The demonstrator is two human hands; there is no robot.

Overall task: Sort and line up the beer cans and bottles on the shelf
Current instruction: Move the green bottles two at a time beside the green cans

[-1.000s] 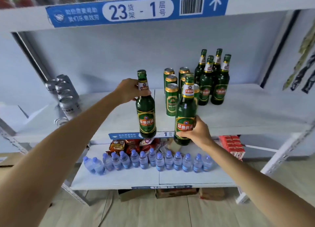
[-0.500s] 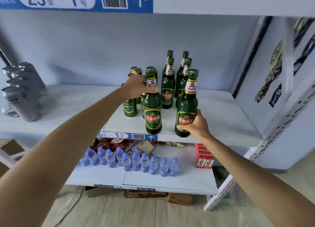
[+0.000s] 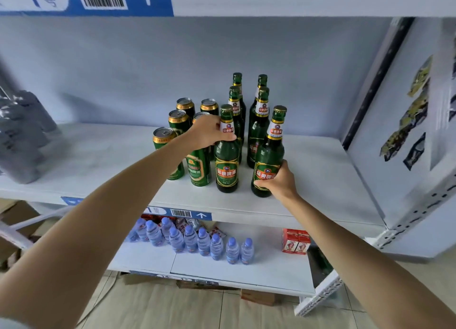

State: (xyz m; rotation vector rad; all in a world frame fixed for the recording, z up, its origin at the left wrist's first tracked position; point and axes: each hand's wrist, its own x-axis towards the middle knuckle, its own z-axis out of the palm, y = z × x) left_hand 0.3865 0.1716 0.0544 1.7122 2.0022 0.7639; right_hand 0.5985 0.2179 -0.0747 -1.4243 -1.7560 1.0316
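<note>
Two green beer bottles stand upright at the front of the white shelf [image 3: 320,170]. My left hand [image 3: 207,131] grips the neck of the left bottle [image 3: 227,165]. My right hand [image 3: 278,180] holds the lower body of the right bottle [image 3: 270,153], which tilts slightly. Behind them several more green bottles [image 3: 257,128] stand in two rows running back toward the wall. To their left several green cans with gold tops [image 3: 162,138] stand in two rows, partly hidden by my left forearm.
A blurred pack of grey cans [image 3: 22,136] sits at the shelf's left end. On the shelf below are a row of small water bottles [image 3: 197,242] and red cartons [image 3: 296,241]. The shelf's upright and side panel [image 3: 394,136] close off the right. Cardboard boxes lie on the floor.
Both hands carried their bottles from the shelf's front edge inward, setting them in front of the two bottle rows. The view shifted to the right and closer to the shelf.
</note>
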